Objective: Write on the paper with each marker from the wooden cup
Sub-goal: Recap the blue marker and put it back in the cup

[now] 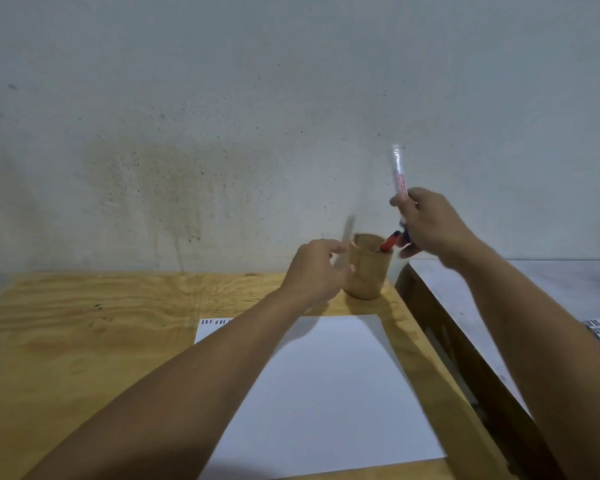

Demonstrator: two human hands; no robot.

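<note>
A round wooden cup (368, 271) stands at the table's far right corner with a red-capped marker (388, 243) leaning inside it. My right hand (430, 226) hovers just above and right of the cup, shut on a white marker (398, 171) that points upward. My left hand (314, 271) is against the cup's left side and grips a blurred pale marker (451, 233). A white sheet of paper (329, 393) lies in front of the cup; short coloured strokes (215, 321) mark its top left corner. My left forearm covers part of the sheet.
The plywood table (84, 341) ends against a stained pale wall (222, 133). A dark wooden frame (465, 358) and a grey surface (551, 289) lie right of the table, past its right edge.
</note>
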